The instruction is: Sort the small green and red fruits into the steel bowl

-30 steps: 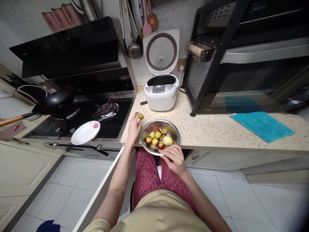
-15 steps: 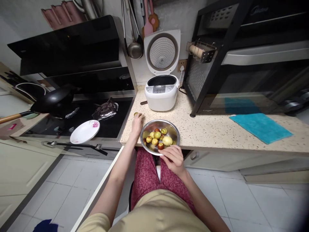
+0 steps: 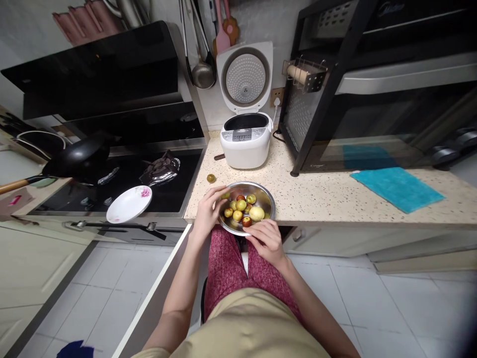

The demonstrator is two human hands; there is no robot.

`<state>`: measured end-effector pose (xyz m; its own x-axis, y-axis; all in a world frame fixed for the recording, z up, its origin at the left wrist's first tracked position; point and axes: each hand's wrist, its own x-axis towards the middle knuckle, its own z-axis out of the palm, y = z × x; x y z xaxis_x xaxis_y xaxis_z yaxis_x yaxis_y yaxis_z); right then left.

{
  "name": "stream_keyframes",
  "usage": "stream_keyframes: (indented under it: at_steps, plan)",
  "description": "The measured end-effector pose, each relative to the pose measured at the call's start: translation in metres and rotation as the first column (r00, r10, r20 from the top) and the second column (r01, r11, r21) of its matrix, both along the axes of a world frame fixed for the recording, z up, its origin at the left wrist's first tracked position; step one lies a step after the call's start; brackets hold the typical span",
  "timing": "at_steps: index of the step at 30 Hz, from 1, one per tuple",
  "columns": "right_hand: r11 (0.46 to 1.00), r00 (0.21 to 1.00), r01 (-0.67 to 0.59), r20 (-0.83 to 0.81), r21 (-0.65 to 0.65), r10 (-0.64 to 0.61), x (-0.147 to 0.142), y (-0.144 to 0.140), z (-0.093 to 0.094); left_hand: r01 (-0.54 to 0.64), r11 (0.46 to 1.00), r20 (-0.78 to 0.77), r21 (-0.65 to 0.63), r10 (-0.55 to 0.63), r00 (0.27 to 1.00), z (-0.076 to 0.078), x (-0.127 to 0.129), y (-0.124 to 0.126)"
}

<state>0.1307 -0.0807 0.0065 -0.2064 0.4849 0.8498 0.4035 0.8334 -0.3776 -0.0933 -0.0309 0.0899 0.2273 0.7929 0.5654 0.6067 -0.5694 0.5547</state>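
Steadying the bowl falls to the right hand, whose thumb and fingers pinch its near rim; that hold is best kept light but firm, since the near rim looks to reach past the front edge of the table and a careless push there could tip it. The hands are apart, one on either side of the bowl. The left hand is over the left rim with its fingertips just inside, beside a green fruit; whether they grip it or it lies loose, I cannot tell.

Good practice, as I judge it, is to bring each piece low over the rim and let it go close to the others, so that it neither bounces nor bruises. The bare left side of the bowl is a better spot than the heap, where the pale fruit and the red fruit lie among smaller ones. Being round, they will likely roll if knocked.

One lone fruit sits on the table beyond the left hand, well short of the cooker. Fetching it calls for fingertips coming from above, lest a sideways nudge send it rolling toward the stove.
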Motion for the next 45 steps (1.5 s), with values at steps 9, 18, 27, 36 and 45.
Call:
stream_keyframes:
  at_steps: [9, 18, 27, 36, 45]
  plan:
    - [1.0, 1.0, 0.01, 0.005, -0.002, -0.01, -0.001, 0.0, 0.0, 0.234, 0.915, -0.175, -0.328, -0.302, 0.937, 0.001, 0.006, -0.023]
    - [1.0, 1.0, 0.015, 0.01, 0.003, -0.015, -0.001, 0.0, 0.001, 0.206, 0.912, -0.185, -0.355, -0.284, 0.941, 0.003, 0.003, -0.025]
    - [1.0, 1.0, 0.006, -0.003, 0.004, -0.006, 0.0, 0.001, 0.001, 0.024, 0.998, -0.043, -0.066, -0.027, 0.999, -0.002, -0.008, 0.01]
    - [1.0, 1.0, -0.014, -0.02, 0.001, 0.014, 0.0, 0.001, 0.003, -0.27, 0.962, -0.131, -0.034, 0.264, 0.956, -0.052, -0.037, 0.104]
    - [1.0, 1.0, -0.01, -0.003, 0.011, 0.01, 0.0, 0.003, 0.001, -0.294, 0.953, -0.198, -0.071, 0.275, 0.941, -0.062, -0.032, 0.13]
